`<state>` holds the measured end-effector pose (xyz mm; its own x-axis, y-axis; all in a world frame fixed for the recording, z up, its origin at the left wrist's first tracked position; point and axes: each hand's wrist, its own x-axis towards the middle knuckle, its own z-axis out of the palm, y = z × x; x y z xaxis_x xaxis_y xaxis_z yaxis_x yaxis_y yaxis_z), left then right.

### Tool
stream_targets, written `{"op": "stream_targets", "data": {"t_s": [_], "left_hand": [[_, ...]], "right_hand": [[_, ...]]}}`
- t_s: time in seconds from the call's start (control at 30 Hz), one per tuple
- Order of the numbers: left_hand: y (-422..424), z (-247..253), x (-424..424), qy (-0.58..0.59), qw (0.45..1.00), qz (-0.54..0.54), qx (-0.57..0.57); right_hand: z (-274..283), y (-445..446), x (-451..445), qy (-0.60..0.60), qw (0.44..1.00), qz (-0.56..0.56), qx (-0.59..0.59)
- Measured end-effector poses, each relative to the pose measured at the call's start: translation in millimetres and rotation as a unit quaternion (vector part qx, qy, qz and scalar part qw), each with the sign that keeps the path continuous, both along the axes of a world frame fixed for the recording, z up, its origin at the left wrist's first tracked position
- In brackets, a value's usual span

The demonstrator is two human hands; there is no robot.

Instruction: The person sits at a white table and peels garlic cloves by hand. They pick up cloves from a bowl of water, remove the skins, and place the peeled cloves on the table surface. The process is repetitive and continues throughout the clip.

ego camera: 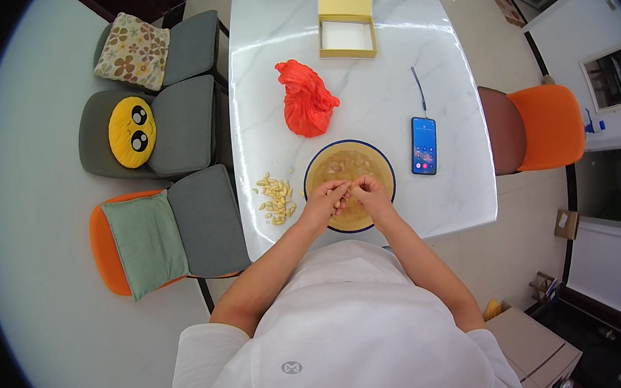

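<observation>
Both hands meet over the near part of a yellow bowl [359, 223] with a blue rim, which holds liquid and several pale pieces. My left hand [326, 202] has its fingers curled around small pale pieces that look like garlic cloves. My right hand [373, 194] pinches at a small piece between the two hands; its fingertips touch or nearly touch those of my left hand, and the piece is mostly hidden. Left of the bowl, a loose pile of peeled garlic cloves [277, 198] lies on the white marble-patterned table [390, 88].
A crumpled red plastic bag [307, 101] lies beyond the bowl. An open yellow box [348, 54] stands farther back. To the right is a smartphone [423, 146] with a strap. Grey chairs [183, 125] line the left side; an orange chair [548, 126] stands at the right.
</observation>
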<state>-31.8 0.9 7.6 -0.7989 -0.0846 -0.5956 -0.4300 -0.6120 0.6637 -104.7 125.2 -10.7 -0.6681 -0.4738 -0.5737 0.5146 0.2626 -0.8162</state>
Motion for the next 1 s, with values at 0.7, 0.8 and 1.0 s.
{"op": "stream_targets", "data": {"t_s": [0.7, 0.8, 1.0], "left_hand": [[-17.3, -16.7, 5.0, -0.059, 0.996, 0.069, 0.016], [-17.1, -7.2, 5.7, -0.067, 0.997, 0.049, 0.001], [-14.8, -17.3, 8.5, -0.049, 0.999, -0.011, 0.007]], "right_hand": [[-39.9, 11.9, -8.2, 0.614, 0.685, 0.285, 0.269], [-30.8, 15.4, -8.5, 0.542, 0.730, 0.313, 0.277], [2.7, 1.1, -5.5, 0.301, 0.941, 0.143, 0.053]]}}
